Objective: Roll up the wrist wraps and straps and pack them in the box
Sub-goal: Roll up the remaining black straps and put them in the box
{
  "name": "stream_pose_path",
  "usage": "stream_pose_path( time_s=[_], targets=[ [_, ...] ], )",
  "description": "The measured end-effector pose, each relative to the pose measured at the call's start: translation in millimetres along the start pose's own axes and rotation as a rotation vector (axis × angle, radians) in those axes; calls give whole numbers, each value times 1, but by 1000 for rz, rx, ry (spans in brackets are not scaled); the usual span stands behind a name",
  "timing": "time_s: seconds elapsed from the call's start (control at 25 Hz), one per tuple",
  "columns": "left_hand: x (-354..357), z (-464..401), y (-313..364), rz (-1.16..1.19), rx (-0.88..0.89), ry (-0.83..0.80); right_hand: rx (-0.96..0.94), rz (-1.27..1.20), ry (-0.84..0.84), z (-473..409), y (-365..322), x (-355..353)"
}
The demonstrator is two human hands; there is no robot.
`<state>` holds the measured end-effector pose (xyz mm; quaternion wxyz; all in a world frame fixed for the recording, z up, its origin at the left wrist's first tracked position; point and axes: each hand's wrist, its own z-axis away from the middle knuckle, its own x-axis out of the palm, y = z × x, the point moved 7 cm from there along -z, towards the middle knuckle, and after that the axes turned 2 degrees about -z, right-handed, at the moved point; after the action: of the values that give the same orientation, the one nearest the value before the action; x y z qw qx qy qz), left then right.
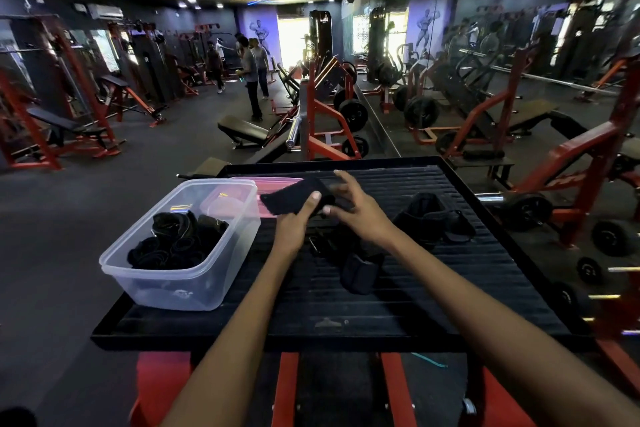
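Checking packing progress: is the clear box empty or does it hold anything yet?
Partly filled. Rolled black straps lie in the clear box, lid off; more of them lie outside on the black platform.

The right hand (358,206) blurs at its fingertips; the box (180,282) hides its lid's (277,185) left part. The black heap (349,253) beneath the forearms stays indistinct.

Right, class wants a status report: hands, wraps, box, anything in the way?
Left hand grips black wrap; right hand fingers on it. Box part-filled with rolls. Loose straps wait on platform. Path unobstructed.
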<state>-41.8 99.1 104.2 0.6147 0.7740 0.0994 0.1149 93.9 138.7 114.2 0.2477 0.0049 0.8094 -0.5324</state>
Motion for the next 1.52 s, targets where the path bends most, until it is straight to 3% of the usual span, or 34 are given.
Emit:
stream_pose_path(
  time_s=[0.04,0.12,0.2,0.28,0.36,0.44,0.52,0.6,0.64,0.88,0.96,1.16,1.32,1.4,1.52],
  targets=[
    [-2,3,-2,17,-10,2,29,-21,62,-5,2,-5],
    [-10,9,-20,-8,-69,35,31,183,72,-13,8,-11],
    [-10,21,-30,-77,-170,27,-50,461,-167,-15,12,8],
    [-9,21,-30,-39,-184,63,-67,513,-313,-14,17,27],
    [-8,17,-23,-37,-54,37,-98,392,-186,-21,8,23],
    [-11,8,-41,-197,7,-7,-45,281,38,-28,6,5],
    [-9,2,-71,-577,-102,-110,69,147,207,-30,14,-14],
    [-2,2,-91,-910,-202,-207,137,95,252,-29,23,-24],
    [3,3,-91,-948,-229,-220,142,101,239,-26,22,-25],
    [8,-10,-86,-935,-296,-225,55,341,162,-31,25,-17],
    [2,-14,-89,-906,-322,-248,127,230,174,-30,27,-19],
    [2,-21,-93,-1152,-221,-372,388,-50,196,-24,40,-21],
    [-14,-29,-68,-626,-89,-109,493,-186,144,-16,47,-11],
    [-14,-31,-65,-573,-181,-227,547,-214,152,-16,50,-10],
    [-7,-24,-84,-879,-284,-380,531,-117,184,-18,45,-7]
  ],
)
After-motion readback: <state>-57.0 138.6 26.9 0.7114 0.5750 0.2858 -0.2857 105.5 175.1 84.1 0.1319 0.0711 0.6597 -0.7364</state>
